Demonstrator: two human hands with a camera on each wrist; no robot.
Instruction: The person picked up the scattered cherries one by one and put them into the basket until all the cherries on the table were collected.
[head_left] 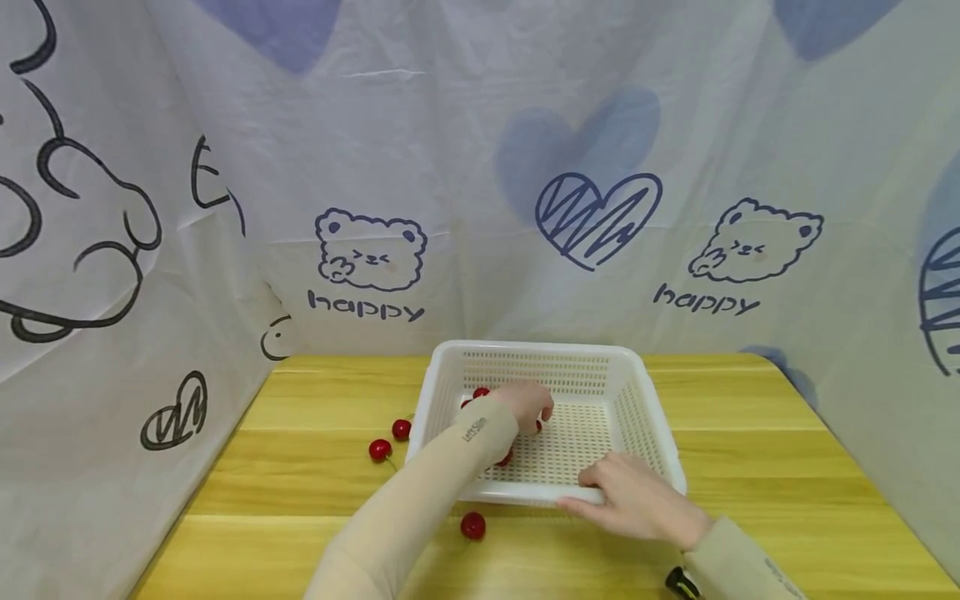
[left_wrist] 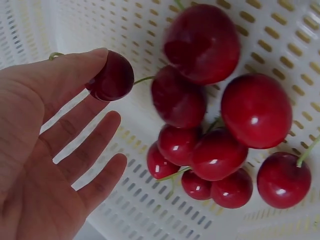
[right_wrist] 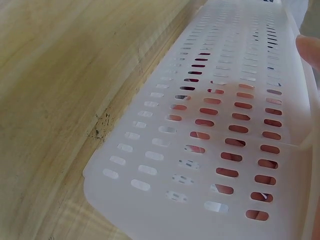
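Note:
My left hand (head_left: 525,405) reaches inside a white perforated plastic basket (head_left: 431,392). In the left wrist view, its thumb and index finger pinch a dark red cherry (left_wrist: 119,77), while the other fingers are spread. Several more cherries (left_wrist: 220,153), some with green stems, lie together on the basket floor beside that hand. The forearm partly hides them in the head view. My right hand (head_left: 637,500) grips the basket's near rim towards the right corner. One fingertip (right_wrist: 309,50) of it shows at the rim in the right wrist view.
The basket stands on a yellow wood-grain table (head_left: 750,467). Two cherries lie left of it, one (head_left: 402,429) close to its wall and one (head_left: 380,450) farther out. Another cherry (head_left: 473,525) lies before its front edge. A printed curtain (head_left: 465,208) hangs behind.

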